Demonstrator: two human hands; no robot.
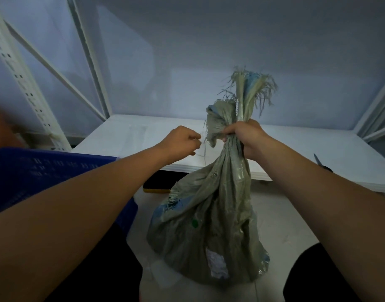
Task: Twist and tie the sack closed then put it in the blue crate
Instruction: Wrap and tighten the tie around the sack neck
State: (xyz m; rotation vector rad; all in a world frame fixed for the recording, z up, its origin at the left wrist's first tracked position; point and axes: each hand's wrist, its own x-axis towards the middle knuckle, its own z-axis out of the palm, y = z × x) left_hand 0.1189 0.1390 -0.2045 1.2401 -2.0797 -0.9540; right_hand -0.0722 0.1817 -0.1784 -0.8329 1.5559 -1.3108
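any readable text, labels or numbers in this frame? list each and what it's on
None can be read.
White label patch low on the sack: print too blurred to read.
White strip with dark marks on the sack's neck, above the right hand: too small to read.
Green dot on the sack: no text.
Blue crate: moulded slots only, no lettering visible.

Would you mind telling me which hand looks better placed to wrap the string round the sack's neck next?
Probably the left hand: it pinches a thin string beside the neck, while the right hand is clamped on the twisted sack.
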